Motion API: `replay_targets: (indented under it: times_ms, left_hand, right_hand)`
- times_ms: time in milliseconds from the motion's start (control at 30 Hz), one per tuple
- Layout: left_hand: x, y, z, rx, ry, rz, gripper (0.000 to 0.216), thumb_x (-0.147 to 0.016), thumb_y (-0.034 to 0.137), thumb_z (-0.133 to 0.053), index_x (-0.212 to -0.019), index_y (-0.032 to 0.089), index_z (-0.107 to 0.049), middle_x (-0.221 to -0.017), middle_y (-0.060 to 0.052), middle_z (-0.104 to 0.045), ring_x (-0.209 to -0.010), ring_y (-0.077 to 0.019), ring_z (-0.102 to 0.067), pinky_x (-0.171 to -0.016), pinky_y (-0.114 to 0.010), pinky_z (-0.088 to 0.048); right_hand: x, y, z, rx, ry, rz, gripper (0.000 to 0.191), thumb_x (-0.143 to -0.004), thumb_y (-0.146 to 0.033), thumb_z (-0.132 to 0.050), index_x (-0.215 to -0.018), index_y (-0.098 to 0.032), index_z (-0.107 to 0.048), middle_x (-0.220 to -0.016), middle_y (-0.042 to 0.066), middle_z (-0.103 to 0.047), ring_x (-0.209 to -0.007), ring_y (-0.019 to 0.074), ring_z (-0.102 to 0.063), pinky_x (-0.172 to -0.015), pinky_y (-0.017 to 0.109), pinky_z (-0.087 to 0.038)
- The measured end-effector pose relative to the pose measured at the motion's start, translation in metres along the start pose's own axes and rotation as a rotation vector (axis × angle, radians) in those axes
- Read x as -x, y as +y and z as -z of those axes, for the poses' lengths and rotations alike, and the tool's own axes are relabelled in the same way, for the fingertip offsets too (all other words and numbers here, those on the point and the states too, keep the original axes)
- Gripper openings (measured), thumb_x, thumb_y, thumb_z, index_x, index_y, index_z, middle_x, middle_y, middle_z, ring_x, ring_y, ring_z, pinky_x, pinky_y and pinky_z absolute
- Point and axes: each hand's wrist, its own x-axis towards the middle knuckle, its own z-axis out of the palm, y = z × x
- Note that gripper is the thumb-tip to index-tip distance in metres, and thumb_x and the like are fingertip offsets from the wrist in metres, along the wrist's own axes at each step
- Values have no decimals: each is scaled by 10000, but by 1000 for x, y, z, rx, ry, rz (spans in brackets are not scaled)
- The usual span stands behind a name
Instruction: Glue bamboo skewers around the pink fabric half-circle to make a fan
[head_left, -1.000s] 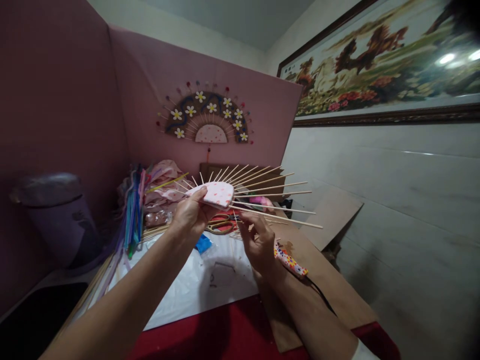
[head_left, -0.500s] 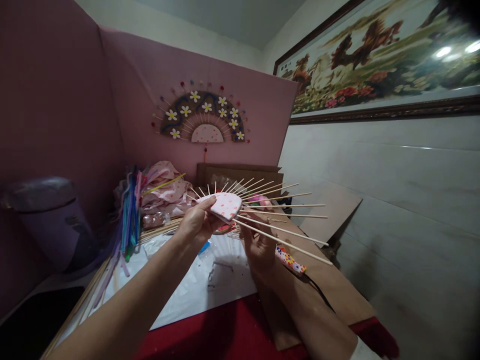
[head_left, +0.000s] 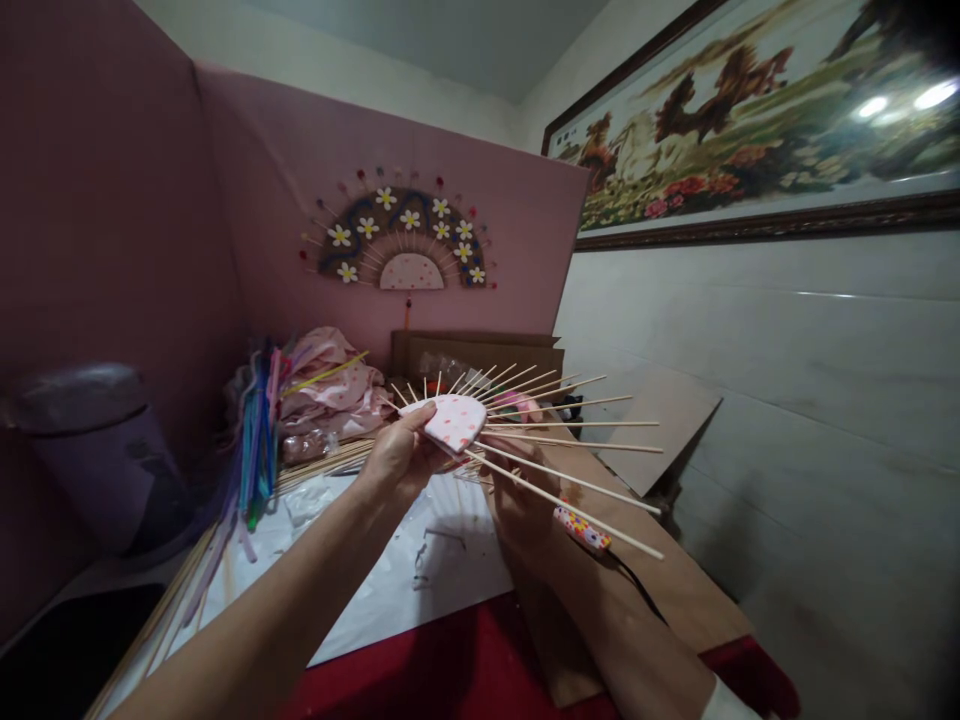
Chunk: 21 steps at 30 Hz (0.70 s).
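While the left hand (head_left: 405, 448) is gripping the spotted pad (head_left: 456, 420) mid-dial by its edge, sticks (head_left: 615, 531) are jutting toward four o'clock over brown board (head_left: 697, 605), right hand (head_left: 525, 510) beneath, hold unclear, pink panel (head_left: 525, 230) standing at twelve

Head-worn view, facing forward and down, close above table (head_left: 442, 655)

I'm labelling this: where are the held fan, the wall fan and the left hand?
Held fan (head_left: 455, 415), head view: spotted pad.
Wall fan (head_left: 388, 214), head view: dark band.
Left hand (head_left: 397, 453), head view: its middle.
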Motion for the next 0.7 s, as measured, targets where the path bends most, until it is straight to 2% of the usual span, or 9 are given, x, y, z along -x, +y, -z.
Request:
replay_targets:
  times_ms: [67,100,167,233,333,433,500,600,700]
  left_hand:
    - [0,0,-1,6,14,-28,149,-853,81,-473,-909,65,-611,-615,-59,-677,-489,-126,-635,-475,-202,-541]
    - [1,0,-2,9,29,-41,136,-849,80,-484,-897,68,-610,-621,-58,-680,-493,-126,-637,-477,-205,-542]
    - [1,-1,-3,19,68,-70,105,-841,80,-503,-860,74,-606,-613,-51,-676,-481,-123,-629,-463,-208,-535]
    - [1,-2,-4,30,90,-89,83,-836,83,-517,-824,80,-599,-593,-43,-665,-458,-119,-615,-444,-207,-522]
    - [1,-3,-4,60,80,-117,75,-833,90,-527,-819,83,-600,-587,-38,-656,-457,-113,-606,-447,-201,-514]
    - [1,-5,-3,92,81,-168,72,-827,90,-535,-834,89,-607,-622,-30,-661,-480,-103,-605,-462,-194,-513]
    - [-1,-7,-2,101,76,-211,61,-820,94,-546,-827,95,-606,-642,-24,-659,-495,-98,-599,-474,-195,-513]
    - [-3,-9,0,118,22,-278,42,-817,116,-561,-799,100,-596,-656,-18,-647,-521,-94,-589,-498,-198,-507]
    - [-4,-12,1,124,-47,-310,55,-791,153,-607,-779,108,-578,-654,-11,-629,-541,-93,-578,-515,-202,-498]
  right_hand:
    - [1,0,-1,17,25,20,226,-836,-132,-543,-976,-259,-667,-928,51,-711,-920,217,-656,-840,384,-530]
    - [2,1,-2,-18,38,-17,211,-836,-151,-553,-981,-258,-663,-923,51,-709,-894,213,-659,-830,385,-531]
    - [5,3,-5,-161,24,-171,163,-840,-209,-570,-973,-250,-656,-880,47,-701,-761,186,-661,-724,350,-548]
    - [5,2,-8,-349,-47,-357,134,-837,-271,-587,-947,-235,-654,-813,36,-688,-615,147,-621,-582,290,-525]
    - [1,-4,-11,-554,-181,-536,157,-822,-332,-608,-920,-222,-662,-761,22,-657,-566,118,-565,-513,245,-472]
    - [-5,-14,-10,-642,-240,-612,249,-760,-377,-675,-957,-227,-651,-832,24,-645,-687,138,-581,-601,256,-488]
    - [-7,-18,-9,-662,-260,-627,295,-734,-438,-685,-921,-213,-650,-836,30,-635,-700,142,-576,-605,255,-479]
    - [-5,-20,-9,-666,-256,-664,383,-764,-553,-597,-733,-173,-626,-651,5,-563,-505,84,-471,-452,211,-376]
    - [-2,-20,-12,-704,-208,-747,434,-806,-560,-539,-648,-157,-577,-567,-22,-503,-404,42,-370,-382,196,-267]
